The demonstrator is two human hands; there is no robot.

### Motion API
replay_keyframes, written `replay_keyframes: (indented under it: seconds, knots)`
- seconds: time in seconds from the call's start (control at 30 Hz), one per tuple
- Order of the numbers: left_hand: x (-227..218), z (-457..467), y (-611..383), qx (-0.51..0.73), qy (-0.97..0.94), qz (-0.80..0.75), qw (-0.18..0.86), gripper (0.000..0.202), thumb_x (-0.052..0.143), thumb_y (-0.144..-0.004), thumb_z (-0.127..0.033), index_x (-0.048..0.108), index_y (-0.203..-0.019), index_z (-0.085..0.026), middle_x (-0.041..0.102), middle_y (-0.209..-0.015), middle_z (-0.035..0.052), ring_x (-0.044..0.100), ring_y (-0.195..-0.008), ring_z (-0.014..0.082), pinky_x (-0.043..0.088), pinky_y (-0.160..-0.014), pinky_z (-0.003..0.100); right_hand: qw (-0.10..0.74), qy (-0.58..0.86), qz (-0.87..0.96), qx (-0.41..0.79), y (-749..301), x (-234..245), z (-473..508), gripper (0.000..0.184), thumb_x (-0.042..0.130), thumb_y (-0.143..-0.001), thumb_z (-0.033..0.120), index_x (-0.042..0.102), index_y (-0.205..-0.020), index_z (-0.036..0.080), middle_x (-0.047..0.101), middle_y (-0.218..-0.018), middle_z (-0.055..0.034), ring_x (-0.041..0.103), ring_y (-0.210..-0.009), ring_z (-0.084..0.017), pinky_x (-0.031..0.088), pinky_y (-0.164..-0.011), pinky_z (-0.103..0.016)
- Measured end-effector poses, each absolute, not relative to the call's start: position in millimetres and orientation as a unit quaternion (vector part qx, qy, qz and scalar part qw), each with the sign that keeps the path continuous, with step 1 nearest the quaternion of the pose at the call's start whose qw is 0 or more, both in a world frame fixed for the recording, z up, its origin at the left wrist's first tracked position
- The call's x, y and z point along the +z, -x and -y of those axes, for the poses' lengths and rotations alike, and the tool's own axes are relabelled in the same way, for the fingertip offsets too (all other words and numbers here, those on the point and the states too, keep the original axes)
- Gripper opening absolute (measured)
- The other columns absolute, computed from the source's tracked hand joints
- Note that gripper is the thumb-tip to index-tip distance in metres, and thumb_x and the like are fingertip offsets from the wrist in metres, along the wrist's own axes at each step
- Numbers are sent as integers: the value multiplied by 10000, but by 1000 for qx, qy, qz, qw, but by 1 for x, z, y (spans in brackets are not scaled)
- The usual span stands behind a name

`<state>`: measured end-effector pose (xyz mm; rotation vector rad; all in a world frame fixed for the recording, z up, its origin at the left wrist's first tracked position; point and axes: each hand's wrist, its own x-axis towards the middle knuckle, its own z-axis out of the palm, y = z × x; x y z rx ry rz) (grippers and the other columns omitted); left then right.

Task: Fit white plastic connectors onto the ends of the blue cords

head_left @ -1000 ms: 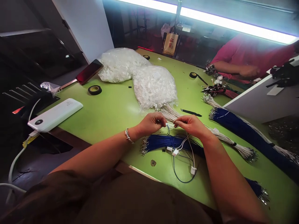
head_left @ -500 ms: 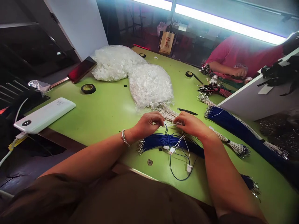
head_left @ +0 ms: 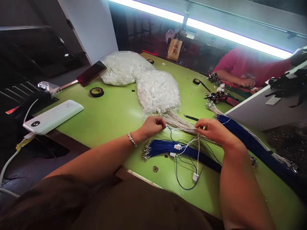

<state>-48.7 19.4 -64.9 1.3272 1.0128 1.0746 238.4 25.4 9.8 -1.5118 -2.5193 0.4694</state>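
My left hand [head_left: 153,125] is closed in a pinch at the tip end of a bundle of white wires [head_left: 178,122] on the green table [head_left: 115,111]; what its fingers grip is hidden. My right hand [head_left: 212,131] is closed on thin white and blue wires [head_left: 192,143], which trail down to small white connectors [head_left: 177,147]. One more white connector [head_left: 195,176] lies at the end of a blue wire loop. A bundle of blue wires [head_left: 168,147] lies under both hands.
Two clear bags of white connectors [head_left: 157,89] lie behind the hands. A white power bank [head_left: 54,116], a phone [head_left: 91,73] and black tape rolls [head_left: 97,92] are at the left. More wire bundles [head_left: 242,134] lie right. Another person in pink [head_left: 249,68] works at the far side.
My right hand has moved to the right, away from my left hand, drawing the thin wires with it. The left hand has stayed at the white bundle's tips.
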Motion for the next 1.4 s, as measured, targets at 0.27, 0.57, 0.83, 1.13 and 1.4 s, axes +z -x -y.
replay_keyframes:
  seconds: [0.27,0.57,0.83,1.13,1.4]
  knots:
    - [-53,-6,45,463,-640,-356,499,141,548,-645,-36,645,-634,-138,654,-685,14,602,-670,104,493,-656,235,222,584,766,151,-222,3,-25,270,565,-824,406,668,-716,180,640,-647,-12,528,-582,-140,402,-598,-279]
    - [-41,64,-1,396,-831,-200,335,304,470,-883,-62,685,-1085,-138,685,-1049,100,637,-919,143,528,-840,255,201,498,818,206,-180,-29,-33,312,597,-815,219,717,-1100,177,635,-1046,-87,595,-687,-126,514,-713,-293]
    - [-47,117,-40,168,-953,-110,226,456,560,-893,-236,576,-1286,-6,578,-1308,227,589,-1152,279,465,-1043,357,101,432,843,303,-177,26,6,198,590,-832,303,756,-873,204,737,-809,-30,629,-722,-153,482,-672,-264]
    - [-38,96,-11,151,-978,26,143,350,427,-948,-183,671,-1187,-261,649,-1290,81,616,-1120,216,497,-986,338,-175,365,847,345,-157,9,25,166,631,-757,270,785,-816,253,735,-706,15,563,-575,-131,393,-553,-244]
    - [-70,56,37,218,-923,-314,39,377,497,-891,-167,558,-1253,-83,606,-1198,204,564,-1126,281,453,-1000,440,-175,433,843,267,-222,2,70,261,535,-835,309,688,-643,221,701,-724,-38,585,-635,-167,401,-603,-277]
